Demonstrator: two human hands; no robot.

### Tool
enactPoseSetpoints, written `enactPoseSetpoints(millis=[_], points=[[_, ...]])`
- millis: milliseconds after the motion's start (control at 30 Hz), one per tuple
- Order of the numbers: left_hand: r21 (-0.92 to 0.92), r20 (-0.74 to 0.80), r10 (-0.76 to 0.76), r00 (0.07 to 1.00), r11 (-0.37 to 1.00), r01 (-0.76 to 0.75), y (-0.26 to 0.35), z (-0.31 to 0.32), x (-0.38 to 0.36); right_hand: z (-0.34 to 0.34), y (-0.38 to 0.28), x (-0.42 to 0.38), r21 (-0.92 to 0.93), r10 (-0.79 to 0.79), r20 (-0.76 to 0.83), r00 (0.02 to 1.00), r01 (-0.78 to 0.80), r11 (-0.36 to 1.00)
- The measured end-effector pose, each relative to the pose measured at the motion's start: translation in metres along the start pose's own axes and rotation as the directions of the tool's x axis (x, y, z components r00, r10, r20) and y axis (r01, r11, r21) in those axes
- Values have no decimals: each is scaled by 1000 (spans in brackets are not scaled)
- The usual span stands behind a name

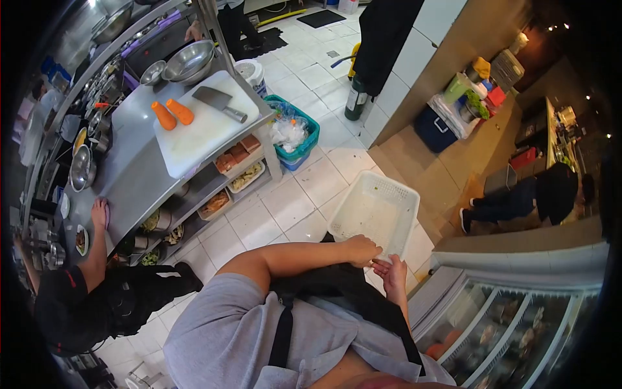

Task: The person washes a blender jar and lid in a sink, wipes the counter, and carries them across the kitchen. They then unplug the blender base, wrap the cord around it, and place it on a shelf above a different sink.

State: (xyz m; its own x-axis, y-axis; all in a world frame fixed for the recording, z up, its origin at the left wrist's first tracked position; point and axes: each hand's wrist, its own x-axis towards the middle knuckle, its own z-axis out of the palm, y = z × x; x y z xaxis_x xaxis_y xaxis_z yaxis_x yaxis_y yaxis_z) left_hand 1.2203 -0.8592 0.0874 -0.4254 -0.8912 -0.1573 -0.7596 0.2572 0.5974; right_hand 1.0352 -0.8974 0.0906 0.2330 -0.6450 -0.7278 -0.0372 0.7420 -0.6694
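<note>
In front of my body is a white perforated plastic basket (pixel 374 204), with only small scraps visible on its floor. My left hand (pixel 361 250) is closed at the near rim, fingers curled. Right beside it, my right hand (pixel 391 275) is closed at the near corner, its fingertips almost meeting those of the left. The exact grip under the rim is partly hidden.
At left, a steel counter (pixel 133 172) carries a white cutting board (pixel 194 146), two carrots (pixel 172 114) and a cleaver (pixel 217 102). A teal bin (pixel 313 139) stands beyond. One co-worker (pixel 84 285) is at left, another (pixel 551 194) at right. A glass-fronted display (pixel 518 324) is near right.
</note>
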Motion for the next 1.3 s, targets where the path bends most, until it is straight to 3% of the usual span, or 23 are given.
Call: enactPoseSetpoints(millis=[67, 133, 167, 200, 267, 300, 333, 367, 433, 500, 733, 833, 900, 967, 1033, 1067, 1133, 1167, 1200, 1267, 1300], points=[[9, -70, -85, 994, 996, 86, -30, -24, 26, 19, -37, 31, -34, -94, 128, 987, 100, 994], [15, -148, -165, 975, 986, 169, -60, -58, 47, 44, -78, 62, -58, -84, 156, 984, 94, 994], [-41, -280, -222, 934, 975, 219, -79, -78, 55, 58, -102, 76, -23, -119, 258, 959, 129, 991], [-101, -407, -276, 871, 961, 257, -101, -102, 61, 73, -128, 90, 16, -157, 356, 921, 162, 987], [-307, -662, -398, 636, 917, 254, -160, -131, 71, 100, -173, 115, -51, -332, 411, 849, 385, 922], [-481, -630, -551, 547, 830, 282, -185, -159, 66, 107, -196, 126, -94, -342, 441, 830, 422, 902], [-628, -656, -656, 372, 749, 213, -220, -176, 64, 115, -217, 138, -167, -361, 424, 831, 464, 870], [-789, -586, -783, 210, 610, 76, -247, -197, 55, 123, -234, 151, -199, -378, 429, 821, 494, 846], [-901, -310, -951, -4, 296, -316, -282, -247, 28, 138, -263, 176, -244, -388, 444, 808, 526, 815], [-811, -226, -971, -74, 230, -538, -315, -288, 6, 154, -283, 199, -306, -362, 414, 835, 502, 809], [-521, -83, -977, -198, 212, -827, -447, -396, 0, 230, -325, 271, -446, -275, 428, 861, 466, 764], [-617, 41, -979, -200, 133, -776, -541, -392, -8, 254, -343, 306, -476, -222, 399, 889, 408, 779], [-964, 109, -799, -591, 60, -260, -620, -360, -14, 265, -352, 327, -503, -231, 355, 906, 393, 769], [-983, 94, -707, -701, -177, 47, -625, -329, -41, 261, -345, 338, -524, -228, 283, 932, 350, 776], [-940, 43, -721, -692, -263, 216, -640, -299, -51, 260, -346, 352, -545, -252, 238, 938, 344, 764], [-937, 35, -724, -689, -264, 230, -636, -299, -51, 259, -345, 355, -540, -248, 229, 941, 335, 772], [-957, 170, -727, -665, -284, 65, -627, -306, -52, 253, -344, 362, -528, -213, 162, 964, 267, 806], [-944, 150, -668, -729, -316, 95, -648, -299, -51, 255, -345, 371, -529, -200, 160, 967, 255, 809], [-939, 156, -661, -734, -330, 97, -657, -305, -56, 256, -347, 380, -563, -164, 128, 978, 208, 800], [-932, 77, -760, -645, -284, 224, -675, -332, -59, 265, -361, 401, -602, -123, 94, 988, 155, 783], [-905, -54, -710, -702, -263, 335, -670, -356, -58, 276, -370, 412, -633, -128, 117, 985, 173, 755]])
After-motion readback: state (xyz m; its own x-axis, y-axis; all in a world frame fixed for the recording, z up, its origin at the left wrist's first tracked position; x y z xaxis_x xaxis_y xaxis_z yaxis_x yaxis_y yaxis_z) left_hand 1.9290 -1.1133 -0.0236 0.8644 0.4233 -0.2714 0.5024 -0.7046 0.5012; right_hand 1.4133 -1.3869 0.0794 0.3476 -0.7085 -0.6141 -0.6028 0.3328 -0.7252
